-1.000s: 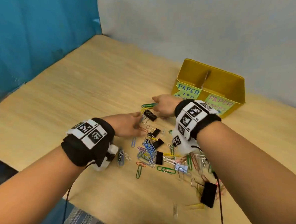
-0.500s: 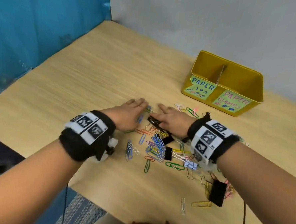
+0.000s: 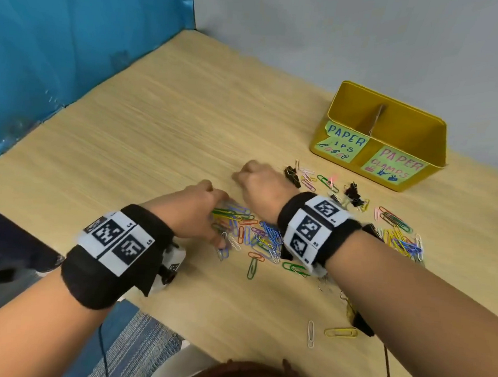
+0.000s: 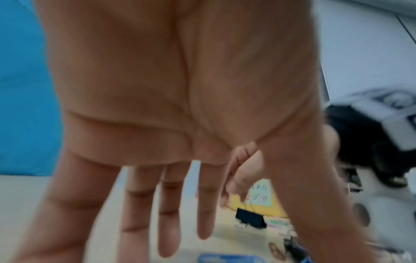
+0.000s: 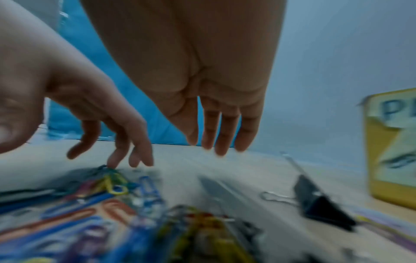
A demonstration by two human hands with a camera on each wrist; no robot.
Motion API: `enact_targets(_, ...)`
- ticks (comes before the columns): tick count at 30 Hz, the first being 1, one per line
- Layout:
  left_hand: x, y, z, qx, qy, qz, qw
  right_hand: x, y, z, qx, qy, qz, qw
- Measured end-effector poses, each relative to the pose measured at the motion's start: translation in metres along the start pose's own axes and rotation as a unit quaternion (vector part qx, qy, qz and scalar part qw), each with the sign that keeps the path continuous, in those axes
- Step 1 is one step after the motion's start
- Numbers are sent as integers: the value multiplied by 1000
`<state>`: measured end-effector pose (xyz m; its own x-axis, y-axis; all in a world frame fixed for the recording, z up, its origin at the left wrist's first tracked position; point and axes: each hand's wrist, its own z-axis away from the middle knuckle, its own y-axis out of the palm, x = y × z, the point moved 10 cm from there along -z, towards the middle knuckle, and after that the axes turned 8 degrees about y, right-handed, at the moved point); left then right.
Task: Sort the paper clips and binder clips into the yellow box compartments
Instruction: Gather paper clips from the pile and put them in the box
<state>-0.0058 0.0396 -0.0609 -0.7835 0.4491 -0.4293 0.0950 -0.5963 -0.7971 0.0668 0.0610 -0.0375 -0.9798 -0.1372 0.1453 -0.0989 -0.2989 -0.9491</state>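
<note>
Colourful paper clips lie heaped mid-table, with a second heap to the right. My left hand reaches down onto the near heap, its fingertips touching the clips; the left wrist view shows its fingers straight and holding nothing. My right hand hovers just beyond, with straight, empty fingers. A black binder clip lies to its right, one wire handle up. The yellow box stands at the far right, with the left compartment labelled for paper clips and the right for clamps.
More black binder clips lie near the box and under my right forearm. A white clip and a yellow clip lie near the table's front edge. A blue partition borders the left, with a grey wall behind.
Half a second ago both hands lay flat on the heap, the right on a black binder clip. The right hand has now lifted off, and the left now touches the clips with its fingertips.
</note>
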Motion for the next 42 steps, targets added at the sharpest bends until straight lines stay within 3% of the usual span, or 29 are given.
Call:
enact_targets(2, 10, 6, 9, 7, -46, -21, 999, 11, 27, 6, 106, -7, -5, 994)
enact_targets(4, 9, 11, 12, -3, -62, -50, 997, 12, 38, 14, 140, -11, 17, 990)
enact_targets(9, -9, 13, -1, -34, -27, -47, 998, 8, 35, 17, 106, -22, -7, 994)
enact_targets(16, -27, -3, -37, -63, 28, -49, 996, -20, 25, 7, 62, 22, -63, 996)
enact_targets(19, -35, -14, -44, -70, 52, -38, 995, -47, 26, 7, 74, 79, -153, 982)
enact_targets(22, -28, -17, -54, -46, 45, 43, 997, -78, 32, 14, 115, 131, -336, 926)
enact_targets(25, -24, -24, -66, -29, 27, 200, 979, -108, 17, 25, 89, 158, -495, 850)
enact_targets(27, -34, -42, -77, -41, 42, 248, 967, -129, -6, 32, 53, 170, -579, 796)
enact_targets(31, -71, -99, -105, -141, 80, 259, 952, -179, -68, 35, -81, 185, -702, 683)
enact_targets(34, -107, -147, -126, -246, 91, 170, 950, -220, -112, 29, -225, 198, -746, 595)
enact_targets(36, -129, -163, -138, -275, 89, 112, 951, -239, -126, 23, -293, 219, -738, 567)
enact_targets(38, -142, -164, -153, -276, 77, 65, 956, -244, -128, 14, -304, 254, -704, 589)
enact_targets(42, -128, -145, -155, -246, 35, -9, 968, -247, -116, -1, -264, 312, -592, 694)
